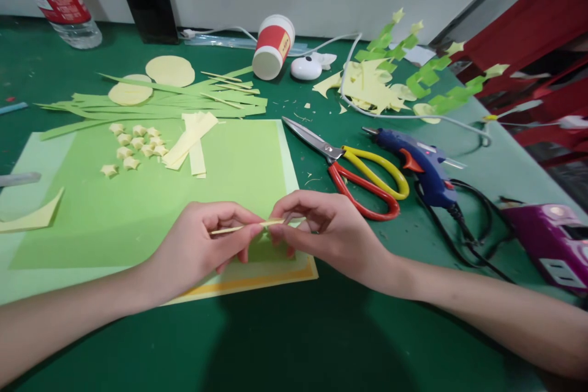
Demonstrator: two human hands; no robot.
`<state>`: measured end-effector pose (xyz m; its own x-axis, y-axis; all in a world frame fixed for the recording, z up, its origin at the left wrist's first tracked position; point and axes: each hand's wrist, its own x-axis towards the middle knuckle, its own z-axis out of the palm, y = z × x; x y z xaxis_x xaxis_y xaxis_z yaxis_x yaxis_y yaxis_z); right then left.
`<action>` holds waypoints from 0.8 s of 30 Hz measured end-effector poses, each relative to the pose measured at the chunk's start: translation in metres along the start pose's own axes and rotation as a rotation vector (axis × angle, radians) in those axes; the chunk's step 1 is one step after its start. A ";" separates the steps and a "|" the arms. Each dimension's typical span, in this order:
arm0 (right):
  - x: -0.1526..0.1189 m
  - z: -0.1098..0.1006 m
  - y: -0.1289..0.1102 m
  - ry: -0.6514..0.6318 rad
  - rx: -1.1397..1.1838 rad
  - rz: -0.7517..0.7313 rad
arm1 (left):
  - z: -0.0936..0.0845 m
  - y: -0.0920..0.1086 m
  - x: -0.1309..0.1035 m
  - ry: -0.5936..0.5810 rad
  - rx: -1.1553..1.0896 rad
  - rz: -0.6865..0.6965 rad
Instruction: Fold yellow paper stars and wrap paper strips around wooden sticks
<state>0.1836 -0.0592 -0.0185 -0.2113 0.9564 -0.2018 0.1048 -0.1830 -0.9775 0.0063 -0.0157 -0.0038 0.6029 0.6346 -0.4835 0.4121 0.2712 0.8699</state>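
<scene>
Between the fingertips of both hands is a thin pale yellow paper strip (pixel 229 229), seen nearly edge-on. My left hand (pixel 206 236) pinches it with thumb and index finger. My right hand (pixel 321 226) is closed on the strip close by, the fingertips of the two hands almost touching. Both hands are above the front right part of a stack of green paper sheets (pixel 114 214). Beyond them on the sheets lie several small folded paper stars (pixel 138 143) and a few wider cream paper strips (pixel 193 141).
Red-and-yellow-handled scissors (pixel 340 156) and a blue glue gun (pixel 425 165) lie to the right, near a purple power socket (pixel 546 239). Behind are green paper strips (pixel 184 101), a paper cup (pixel 273 46), a white cable (pixel 413 115), paper scraps (pixel 372 82) and a bottle (pixel 59 0).
</scene>
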 end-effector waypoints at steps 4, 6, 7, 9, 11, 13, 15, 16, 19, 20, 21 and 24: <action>0.001 0.002 0.002 0.002 -0.049 -0.075 | 0.000 -0.002 0.001 -0.009 -0.007 0.022; 0.001 0.002 0.003 0.034 -0.111 -0.168 | 0.000 -0.003 0.002 0.000 -0.015 0.033; 0.001 0.002 0.004 0.055 -0.151 -0.225 | 0.000 -0.004 0.002 0.005 -0.023 0.036; 0.000 0.001 0.006 0.089 -0.221 -0.340 | 0.001 -0.007 0.003 0.004 -0.044 0.053; -0.001 0.001 0.007 0.105 -0.252 -0.438 | 0.001 -0.010 0.003 0.000 -0.071 0.086; -0.002 0.000 0.008 0.108 -0.259 -0.497 | 0.002 -0.012 0.004 -0.003 -0.098 0.124; -0.003 0.000 0.007 0.109 -0.260 -0.512 | 0.003 -0.014 0.005 -0.008 -0.123 0.156; -0.004 0.000 0.007 0.109 -0.257 -0.502 | 0.003 -0.015 0.005 -0.019 -0.135 0.164; -0.004 0.000 0.005 0.109 -0.224 -0.446 | 0.003 -0.016 0.005 -0.053 -0.175 0.172; -0.004 -0.001 0.004 0.111 -0.206 -0.428 | 0.002 -0.016 0.004 -0.061 -0.184 0.176; -0.004 -0.001 0.003 0.117 -0.188 -0.416 | 0.001 -0.016 0.004 -0.062 -0.191 0.187; -0.006 -0.003 0.001 0.138 -0.148 -0.399 | -0.001 -0.015 0.002 -0.029 -0.182 0.235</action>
<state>0.1875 -0.0640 -0.0179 -0.1332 0.9688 0.2089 0.1816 0.2311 -0.9558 0.0009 -0.0176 -0.0182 0.6877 0.6751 -0.2669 0.1312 0.2460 0.9604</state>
